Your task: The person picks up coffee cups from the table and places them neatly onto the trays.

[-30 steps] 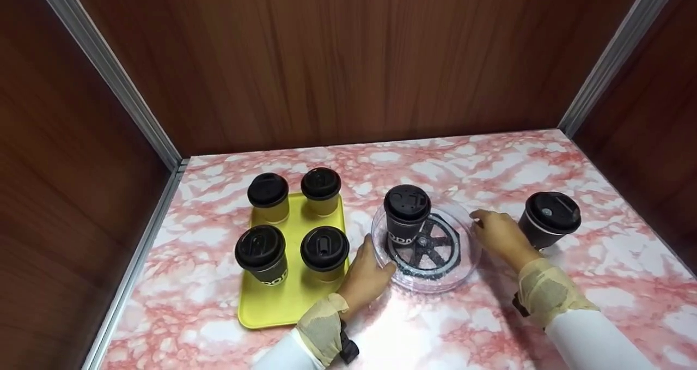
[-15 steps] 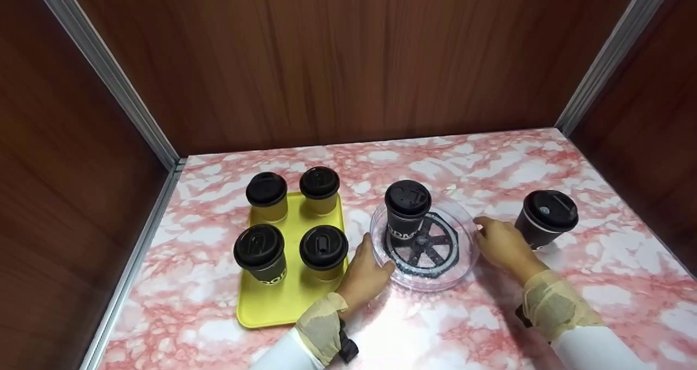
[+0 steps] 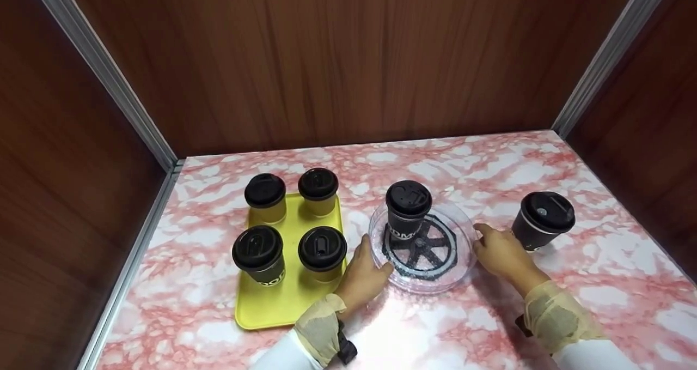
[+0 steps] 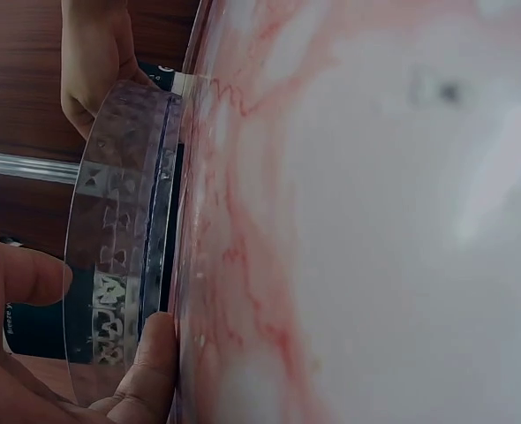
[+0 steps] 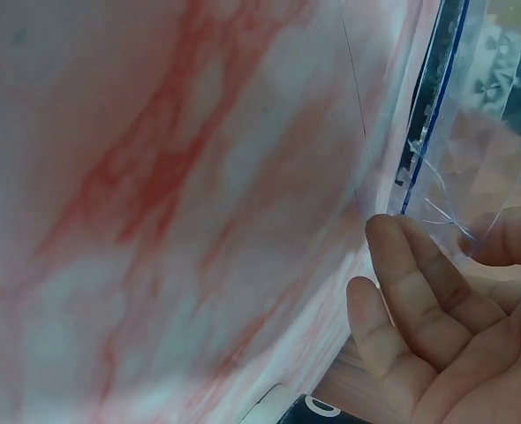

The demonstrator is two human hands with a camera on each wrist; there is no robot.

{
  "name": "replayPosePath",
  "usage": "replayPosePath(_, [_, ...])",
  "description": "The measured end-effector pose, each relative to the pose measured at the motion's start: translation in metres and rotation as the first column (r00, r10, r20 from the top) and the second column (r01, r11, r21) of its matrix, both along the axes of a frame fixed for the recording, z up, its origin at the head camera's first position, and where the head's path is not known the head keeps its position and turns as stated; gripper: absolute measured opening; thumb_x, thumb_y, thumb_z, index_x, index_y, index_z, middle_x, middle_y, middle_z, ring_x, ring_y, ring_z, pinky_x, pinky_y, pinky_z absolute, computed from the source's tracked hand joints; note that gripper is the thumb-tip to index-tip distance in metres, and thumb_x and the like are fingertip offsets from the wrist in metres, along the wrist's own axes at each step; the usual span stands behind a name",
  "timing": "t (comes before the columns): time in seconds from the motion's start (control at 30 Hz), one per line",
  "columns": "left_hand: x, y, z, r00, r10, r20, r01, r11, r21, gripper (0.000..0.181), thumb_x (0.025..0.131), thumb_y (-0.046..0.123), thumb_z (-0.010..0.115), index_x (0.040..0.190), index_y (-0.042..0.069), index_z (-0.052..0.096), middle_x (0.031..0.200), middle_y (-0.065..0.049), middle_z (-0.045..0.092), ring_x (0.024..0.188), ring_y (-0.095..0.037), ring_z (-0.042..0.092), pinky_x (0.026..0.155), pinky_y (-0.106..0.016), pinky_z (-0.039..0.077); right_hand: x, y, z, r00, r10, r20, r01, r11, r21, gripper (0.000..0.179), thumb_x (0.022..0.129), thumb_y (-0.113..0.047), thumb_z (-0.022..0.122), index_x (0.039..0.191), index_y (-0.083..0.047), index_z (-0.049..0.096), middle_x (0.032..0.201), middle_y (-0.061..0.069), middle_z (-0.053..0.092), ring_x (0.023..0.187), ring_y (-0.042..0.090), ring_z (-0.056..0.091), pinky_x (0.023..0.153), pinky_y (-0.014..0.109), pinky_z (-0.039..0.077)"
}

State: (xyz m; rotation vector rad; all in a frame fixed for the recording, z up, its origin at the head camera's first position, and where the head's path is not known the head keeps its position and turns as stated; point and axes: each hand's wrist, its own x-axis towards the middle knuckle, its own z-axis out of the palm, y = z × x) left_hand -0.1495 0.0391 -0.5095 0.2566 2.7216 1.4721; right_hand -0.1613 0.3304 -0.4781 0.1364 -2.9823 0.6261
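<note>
A clear round plastic tray (image 3: 463, 264) with a black spoked wheel showing under its floor sits on the table. One dark lidded paper coffee cup (image 3: 405, 217) stands upright in the tray, toward its far left part. My left hand (image 3: 362, 277) holds the tray's near left wall, thumb on the rim and fingers low on the outside in the left wrist view. At the right wall is my right hand (image 3: 503, 253); in the right wrist view its thumb (image 5: 503, 237) and fingertips pinch the clear wall. Another dark lidded cup (image 3: 542, 223) stands just right of that hand.
On the left lies a yellow tray (image 3: 261, 313) bearing several lidded coffee cups (image 3: 258, 255); its right edge is close to my left hand. Brown wood-look panels (image 3: 348, 65) enclose the pink marbled tabletop (image 3: 425, 343) at the back and sides.
My right hand has moved slightly toward me along the clear tray's wall. The cup in that tray has shifted a little away and to the right, as the tray turns slightly. My left hand stays put.
</note>
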Motion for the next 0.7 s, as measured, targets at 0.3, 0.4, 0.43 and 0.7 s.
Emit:
replayPosePath(0.3, [0.0,0.0,0.001,1.0,-0.001,-0.001,0.001,1.0,0.006,0.083,0.088,0.021,0.066,0.149,-0.011,0.02,0.146,-0.031,0.035,0.132,-0.041,0.038,0.111,-0.045,0.03,0.013,-0.003,-0.001,0.998,-0.028,0.047,0.029,0.999,-0.018,0.055,0.094,-0.019,0.052,0.141,0.007,0.04,0.092,0.02,0.067,0.096,0.045,0.061,0.087,0.062,0.044])
replayPosePath(0.4, [0.0,0.0,0.002,1.0,0.0,-0.001,0.0,1.0,0.008,0.083,0.087,0.021,0.066,0.149,-0.011,0.02,0.146,-0.031,0.035,0.133,-0.04,0.038,0.111,-0.045,0.029,0.018,-0.005,-0.001,0.999,-0.022,0.039,0.023,0.999,-0.022,0.055,0.093,-0.018,0.053,0.141,0.007,0.041,0.085,0.015,0.067,0.09,0.042,0.062,0.085,0.06,0.045])
replayPosePath(0.43, [0.0,0.0,0.002,1.0,0.001,0.0,-0.001,1.0,0.008,0.083,0.087,0.021,0.065,0.149,-0.011,0.02,0.146,-0.031,0.035,0.133,-0.04,0.037,0.111,-0.045,0.029,0.019,-0.006,-0.001,0.999,-0.018,0.037,0.019,0.999,-0.026,0.055,0.093,-0.017,0.053,0.14,0.008,0.041,0.082,0.014,0.066,0.089,0.041,0.062,0.085,0.06,0.045])
replayPosePath(0.7, [0.0,-0.001,-0.001,1.0,-0.004,0.01,0.004,1.0,0.015,0.084,0.088,0.021,0.066,0.15,-0.01,0.018,0.148,-0.03,0.032,0.135,-0.04,0.035,0.112,-0.045,0.027,0.031,-0.011,-0.005,0.998,-0.02,0.065,0.023,0.998,-0.054,0.06,0.093,-0.02,0.054,0.141,0.012,0.037,0.09,0.019,0.066,0.095,0.04,0.062,0.09,0.059,0.044])
